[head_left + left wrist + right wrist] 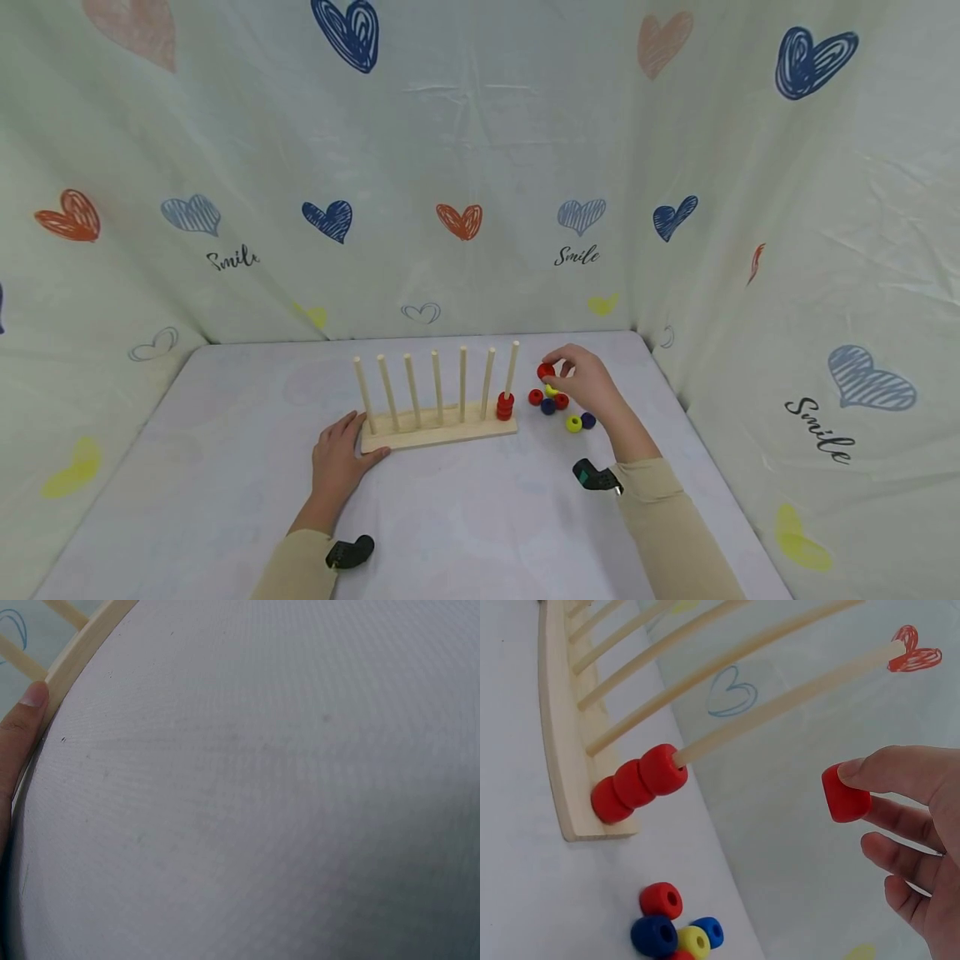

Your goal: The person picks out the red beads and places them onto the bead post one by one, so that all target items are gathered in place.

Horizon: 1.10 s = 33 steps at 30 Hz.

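The peg rack (pixel 438 436) is formed of smooth, matt wood. Red beads (pixel 634 784) on its end peg (pixel 787 705) are smoothly finished with slight sheen. The surface (pixel 480 517) beneath the rack is finished matt; behind it, creased sheeting (pixel 480 150) is hung.

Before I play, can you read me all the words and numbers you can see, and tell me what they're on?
"Smile": back cloth, left
"Smile": back cloth, right of the middle
"Smile": right side cloth, slanting
Any print on the black wrist gadgets: too small to read
Beads and wooden stand: no words visible
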Available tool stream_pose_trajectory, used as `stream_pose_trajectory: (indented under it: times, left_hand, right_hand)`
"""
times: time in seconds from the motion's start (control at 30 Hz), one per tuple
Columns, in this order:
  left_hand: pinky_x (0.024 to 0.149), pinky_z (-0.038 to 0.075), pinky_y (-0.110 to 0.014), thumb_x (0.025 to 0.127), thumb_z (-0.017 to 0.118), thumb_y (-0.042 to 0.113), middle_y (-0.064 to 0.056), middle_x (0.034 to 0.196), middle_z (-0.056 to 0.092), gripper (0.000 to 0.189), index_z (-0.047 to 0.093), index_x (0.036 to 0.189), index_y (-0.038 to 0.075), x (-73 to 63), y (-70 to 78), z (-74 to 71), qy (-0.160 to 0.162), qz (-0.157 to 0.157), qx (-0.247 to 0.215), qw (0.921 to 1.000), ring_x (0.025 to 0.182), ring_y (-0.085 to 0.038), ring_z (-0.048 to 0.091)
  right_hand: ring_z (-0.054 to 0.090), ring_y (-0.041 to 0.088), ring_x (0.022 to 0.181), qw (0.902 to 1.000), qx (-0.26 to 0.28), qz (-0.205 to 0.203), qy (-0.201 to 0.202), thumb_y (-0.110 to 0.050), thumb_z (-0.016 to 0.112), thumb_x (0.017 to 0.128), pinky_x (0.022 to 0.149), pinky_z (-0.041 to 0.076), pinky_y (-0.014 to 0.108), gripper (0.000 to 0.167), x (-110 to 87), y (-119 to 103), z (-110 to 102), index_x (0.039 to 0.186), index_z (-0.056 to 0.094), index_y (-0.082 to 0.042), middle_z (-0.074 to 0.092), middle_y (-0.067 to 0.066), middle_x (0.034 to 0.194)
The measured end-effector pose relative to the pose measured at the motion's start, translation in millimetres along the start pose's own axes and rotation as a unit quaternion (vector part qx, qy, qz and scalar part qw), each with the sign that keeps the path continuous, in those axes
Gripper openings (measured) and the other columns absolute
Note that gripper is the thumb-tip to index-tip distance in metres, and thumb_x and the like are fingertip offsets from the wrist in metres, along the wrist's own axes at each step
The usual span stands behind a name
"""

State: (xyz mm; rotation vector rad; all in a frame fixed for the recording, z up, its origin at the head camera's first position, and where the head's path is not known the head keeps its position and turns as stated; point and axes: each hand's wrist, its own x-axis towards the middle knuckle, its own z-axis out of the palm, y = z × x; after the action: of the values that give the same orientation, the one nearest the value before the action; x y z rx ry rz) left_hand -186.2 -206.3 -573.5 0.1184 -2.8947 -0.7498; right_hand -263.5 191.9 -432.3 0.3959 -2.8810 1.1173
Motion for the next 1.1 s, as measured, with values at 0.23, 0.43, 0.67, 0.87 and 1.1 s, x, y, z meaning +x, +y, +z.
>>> stream_pose_trajectory:
  times: [0.23, 0.43, 0.67, 0.87, 1.1]
  left_hand:
    - [0.102, 0.028, -0.064, 0.079, 0.08, 0.041, -0.023, 0.149, 0.036, 0.082, 0.045, 0.142, 0.002, 0.8, 0.0, 1.3, -0.001, -0.002, -0.002, 1.0, 0.132, -0.047, 0.031]
    - [0.1, 0.03, -0.064, 0.079, 0.08, 0.042, -0.023, 0.148, 0.037, 0.082, 0.046, 0.142, 0.002, 0.2, 0.8, 0.2, 0.002, 0.004, 0.003, 1.0, 0.131, -0.048, 0.033]
    - [0.1, 0.031, -0.064, 0.079, 0.08, 0.043, -0.023, 0.148, 0.037, 0.082, 0.046, 0.142, 0.002, 0.3, 0.8, -0.4, 0.003, 0.003, 0.011, 0.9999, 0.13, -0.047, 0.034]
    - [0.1, 0.031, -0.064, 0.079, 0.08, 0.042, -0.024, 0.148, 0.037, 0.082, 0.046, 0.142, 0.002, 0.8, 0.8, 0.2, 0.004, 0.004, 0.009, 0.9999, 0.13, -0.048, 0.034]
    - [0.1, 0.03, -0.065, 0.079, 0.08, 0.043, -0.023, 0.149, 0.036, 0.083, 0.045, 0.142, 0.003, 1.3, -1.1, 1.9, 0.002, 0.001, 0.008, 1.0, 0.131, -0.047, 0.033]
  right_hand:
    - [0.053, 0.022, 0.086, 0.9999, 0.001, -0.01, 0.005, -0.013, 0.077, 0.085, 0.066, 0.049, 0.032, 0.025, 3.7, -9.1, -4.6, 0.109, 0.07, -0.009, 0.063, 0.003, 0.105]
    - [0.052, 0.025, 0.086, 1.0, 0.006, 0.007, 0.0, -0.016, 0.075, 0.087, 0.056, 0.05, 0.03, 0.026, 5.3, -16.5, -8.4, 0.112, 0.069, -0.012, 0.061, 0.003, 0.105]
    - [0.053, 0.023, 0.09, 0.9998, 0.007, -0.019, 0.009, -0.016, 0.075, 0.087, 0.067, 0.048, 0.033, 0.025, 8.0, -27.5, -14.0, 0.111, 0.07, -0.012, 0.061, 0.002, 0.107]
    - [0.053, 0.021, 0.09, 0.9993, -0.002, -0.034, 0.014, -0.017, 0.074, 0.088, 0.066, 0.049, 0.032, 0.024, 9.0, -34.7, -18.3, 0.111, 0.07, -0.011, 0.061, 0.002, 0.107]
    - [0.053, 0.021, 0.088, 0.9981, -0.006, -0.058, 0.021, -0.016, 0.074, 0.088, 0.067, 0.048, 0.033, 0.022, 11.7, -38.0, -19.4, 0.109, 0.071, -0.011, 0.062, 0.001, 0.106]
